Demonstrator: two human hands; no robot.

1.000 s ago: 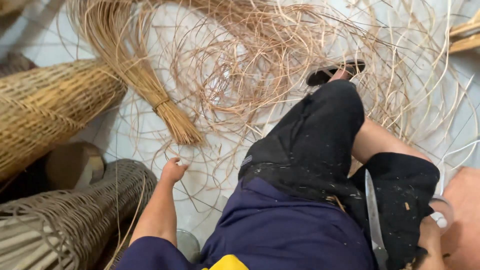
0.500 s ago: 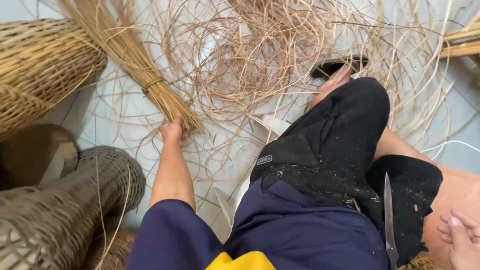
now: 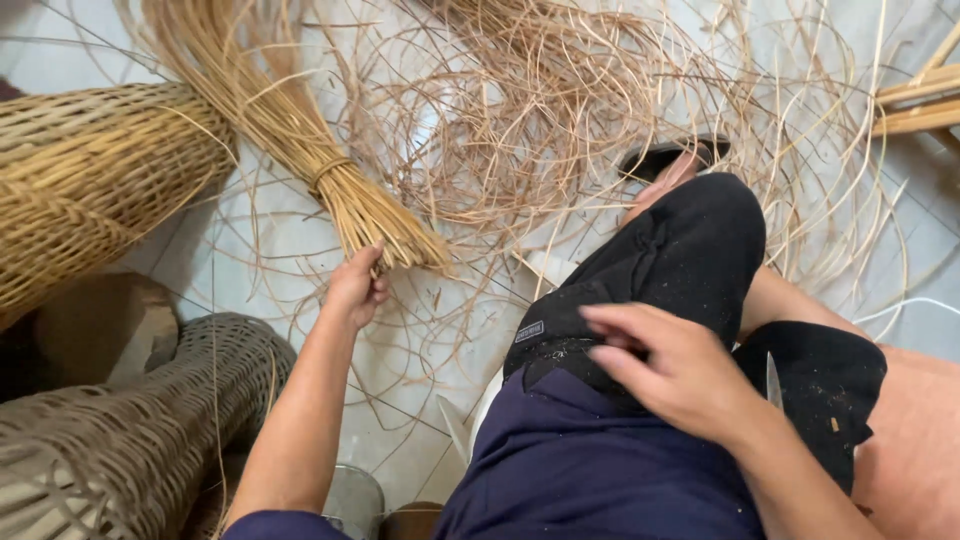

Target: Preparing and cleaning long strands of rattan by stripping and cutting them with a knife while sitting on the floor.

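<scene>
L hand (image 3: pixel 355 288) now closed on butt end of tied rattan bundle (image 3: pixel 300 150) lying on floor (image 3: pixel 200 260); 0.5 s ago only touching. R hand (image 3: pixel 670 370) moved onto thigh, open, nothing held. Bundle judged secured.

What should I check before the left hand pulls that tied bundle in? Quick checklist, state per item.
1. Left hand at the butt end of the tied cane bundle: ok, touching it.
2. Fingers closed around the bundle: cannot tell, the grip is hidden.
3. Binding on the bundle intact: ok, the tie sits at its waist.
4. Bundle free of the loose cane tangle: not ok, strands cross over it.
5. Right hand free: ok, resting empty on the thigh.
6. Blade beside the right hand: not ok, partly hidden.
</scene>
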